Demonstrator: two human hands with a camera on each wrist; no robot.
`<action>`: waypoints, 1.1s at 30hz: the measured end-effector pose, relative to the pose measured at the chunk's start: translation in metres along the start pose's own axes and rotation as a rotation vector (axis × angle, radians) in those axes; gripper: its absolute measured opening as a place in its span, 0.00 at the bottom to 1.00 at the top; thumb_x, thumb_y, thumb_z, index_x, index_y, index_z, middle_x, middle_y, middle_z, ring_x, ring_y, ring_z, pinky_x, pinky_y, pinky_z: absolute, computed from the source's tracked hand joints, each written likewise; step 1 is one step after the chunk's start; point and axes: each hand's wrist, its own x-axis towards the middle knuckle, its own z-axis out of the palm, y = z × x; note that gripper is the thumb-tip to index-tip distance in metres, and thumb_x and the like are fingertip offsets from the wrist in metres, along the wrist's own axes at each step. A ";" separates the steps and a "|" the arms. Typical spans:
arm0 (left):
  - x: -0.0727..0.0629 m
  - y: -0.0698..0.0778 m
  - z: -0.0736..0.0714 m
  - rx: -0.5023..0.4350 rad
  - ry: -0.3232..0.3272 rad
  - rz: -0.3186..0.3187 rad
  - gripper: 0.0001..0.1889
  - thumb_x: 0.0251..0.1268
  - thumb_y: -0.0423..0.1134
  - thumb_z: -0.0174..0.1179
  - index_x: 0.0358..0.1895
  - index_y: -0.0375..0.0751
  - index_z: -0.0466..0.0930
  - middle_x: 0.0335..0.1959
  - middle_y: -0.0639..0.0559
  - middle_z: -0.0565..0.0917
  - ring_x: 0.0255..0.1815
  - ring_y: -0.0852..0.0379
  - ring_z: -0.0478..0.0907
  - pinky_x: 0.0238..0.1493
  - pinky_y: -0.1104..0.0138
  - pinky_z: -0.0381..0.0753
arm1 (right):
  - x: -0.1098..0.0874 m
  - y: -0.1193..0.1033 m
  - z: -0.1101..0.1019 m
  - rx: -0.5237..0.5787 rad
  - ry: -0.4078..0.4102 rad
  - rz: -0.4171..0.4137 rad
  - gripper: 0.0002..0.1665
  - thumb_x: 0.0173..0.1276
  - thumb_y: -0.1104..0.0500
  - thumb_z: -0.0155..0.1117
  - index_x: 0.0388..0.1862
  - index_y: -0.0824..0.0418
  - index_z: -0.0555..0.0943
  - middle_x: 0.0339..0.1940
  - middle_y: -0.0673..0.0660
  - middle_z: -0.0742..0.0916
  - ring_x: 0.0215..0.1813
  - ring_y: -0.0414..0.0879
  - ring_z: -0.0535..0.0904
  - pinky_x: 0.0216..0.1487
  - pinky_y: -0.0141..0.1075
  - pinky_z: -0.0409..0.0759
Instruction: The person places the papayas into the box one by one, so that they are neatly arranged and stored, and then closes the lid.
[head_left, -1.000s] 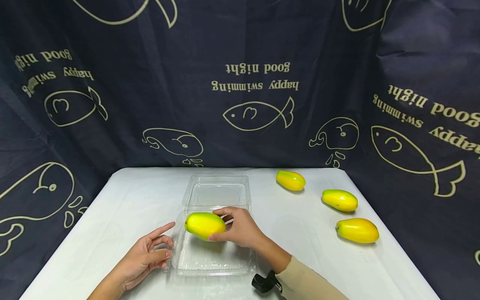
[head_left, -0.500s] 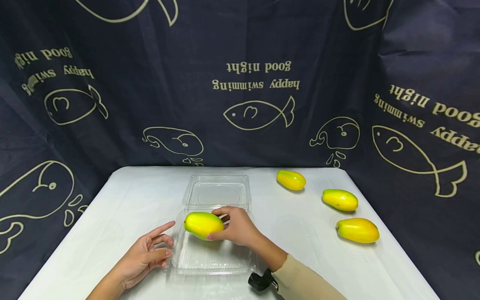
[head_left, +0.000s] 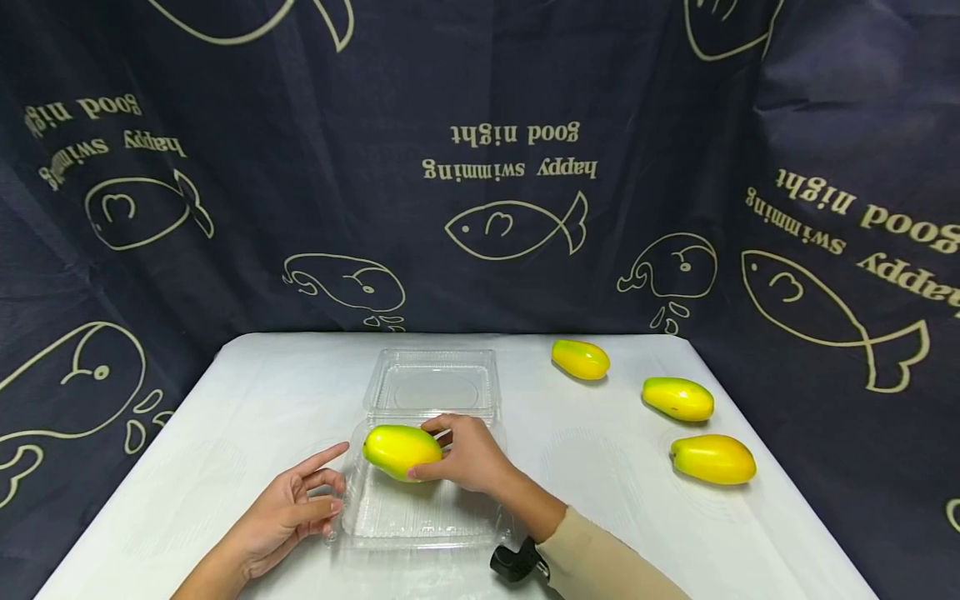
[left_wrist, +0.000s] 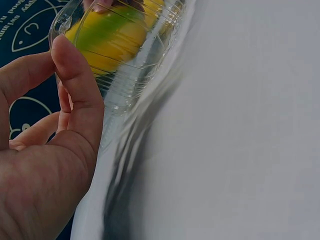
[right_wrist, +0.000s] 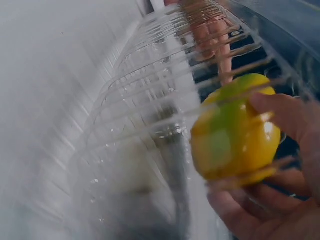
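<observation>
A yellow-green papaya (head_left: 402,452) is in my right hand (head_left: 468,454), gripped at its right end between thumb and fingers. It is over the near half of a clear plastic clamshell box (head_left: 420,525), whose lid lies folded back. Whether the fruit touches the box floor, I cannot tell. The right wrist view looks through the ribbed box wall at the papaya (right_wrist: 235,135) and the gripping hand. At the box's left edge is my left hand (head_left: 288,517), index finger extended and the others loosely bent. In the left wrist view its thumb tip meets the box rim (left_wrist: 60,25).
Three more papayas lie on the white table (head_left: 600,517) to the right: one at the back (head_left: 581,360), one in the middle (head_left: 678,399) and one nearer (head_left: 714,460). A dark printed cloth (head_left: 525,83) hangs behind and beside the table.
My right hand has shifted slightly left with the papaya in its grip. The left hand and the box keep their places.
</observation>
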 end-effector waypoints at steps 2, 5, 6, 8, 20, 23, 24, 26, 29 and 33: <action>0.000 0.000 0.000 0.003 0.002 -0.001 0.40 0.73 0.20 0.50 0.83 0.43 0.46 0.47 0.57 0.78 0.33 0.65 0.78 0.36 0.73 0.86 | 0.001 0.000 0.001 -0.012 0.002 0.001 0.37 0.46 0.51 0.88 0.55 0.62 0.86 0.53 0.56 0.89 0.47 0.50 0.88 0.42 0.25 0.84; 0.000 0.001 0.000 0.004 0.002 -0.003 0.40 0.73 0.20 0.51 0.83 0.42 0.46 0.47 0.57 0.78 0.33 0.65 0.78 0.36 0.73 0.86 | 0.001 0.000 0.003 -0.026 0.003 -0.004 0.35 0.46 0.50 0.88 0.54 0.61 0.86 0.51 0.55 0.89 0.45 0.48 0.88 0.42 0.25 0.84; 0.000 0.001 0.000 0.004 0.002 -0.004 0.40 0.73 0.20 0.51 0.83 0.42 0.46 0.47 0.57 0.78 0.33 0.65 0.78 0.36 0.73 0.86 | 0.001 0.000 0.003 -0.028 0.004 -0.009 0.35 0.46 0.50 0.88 0.53 0.60 0.87 0.51 0.55 0.89 0.45 0.47 0.88 0.42 0.25 0.84; 0.000 0.001 0.000 0.002 0.001 -0.006 0.40 0.73 0.21 0.51 0.83 0.42 0.46 0.47 0.57 0.78 0.33 0.65 0.78 0.36 0.73 0.86 | 0.001 0.001 0.005 -0.034 0.001 -0.017 0.35 0.46 0.50 0.88 0.53 0.60 0.87 0.50 0.54 0.90 0.44 0.46 0.88 0.42 0.25 0.84; 0.001 0.000 0.001 -0.008 -0.012 -0.005 0.40 0.73 0.20 0.51 0.83 0.43 0.46 0.47 0.57 0.78 0.33 0.65 0.79 0.37 0.72 0.86 | 0.001 -0.001 0.010 -0.006 -0.008 0.024 0.34 0.48 0.51 0.87 0.54 0.61 0.87 0.48 0.54 0.90 0.40 0.46 0.89 0.39 0.25 0.85; 0.000 0.000 0.001 -0.007 -0.015 -0.006 0.40 0.73 0.20 0.51 0.83 0.44 0.47 0.47 0.57 0.78 0.33 0.65 0.79 0.37 0.72 0.86 | 0.001 -0.001 0.011 -0.001 -0.008 0.041 0.33 0.48 0.52 0.87 0.53 0.62 0.86 0.48 0.54 0.90 0.40 0.45 0.89 0.39 0.25 0.84; 0.000 0.000 0.001 -0.007 -0.015 -0.008 0.40 0.73 0.20 0.51 0.83 0.44 0.47 0.47 0.57 0.78 0.33 0.65 0.79 0.37 0.72 0.86 | 0.001 -0.002 0.012 0.004 -0.007 0.044 0.33 0.48 0.52 0.87 0.53 0.62 0.87 0.48 0.54 0.90 0.40 0.44 0.88 0.39 0.25 0.84; 0.000 0.000 0.001 -0.007 -0.018 -0.008 0.40 0.73 0.20 0.50 0.83 0.44 0.47 0.47 0.57 0.78 0.33 0.65 0.78 0.37 0.72 0.86 | 0.001 -0.002 0.012 0.014 -0.006 0.040 0.33 0.49 0.53 0.87 0.53 0.63 0.87 0.48 0.54 0.90 0.40 0.44 0.89 0.39 0.25 0.84; 0.000 0.000 0.001 -0.007 -0.015 -0.009 0.40 0.74 0.20 0.50 0.84 0.44 0.46 0.47 0.57 0.78 0.33 0.65 0.78 0.37 0.72 0.87 | 0.001 -0.002 0.012 0.014 0.001 0.027 0.33 0.49 0.53 0.87 0.53 0.62 0.87 0.47 0.55 0.91 0.40 0.44 0.89 0.40 0.24 0.84; 0.000 0.000 0.001 -0.001 -0.014 -0.004 0.40 0.74 0.20 0.49 0.84 0.44 0.46 0.47 0.57 0.78 0.33 0.65 0.78 0.37 0.72 0.87 | 0.002 -0.001 0.012 0.012 0.004 0.024 0.32 0.49 0.53 0.87 0.53 0.61 0.87 0.46 0.55 0.91 0.39 0.45 0.89 0.39 0.25 0.85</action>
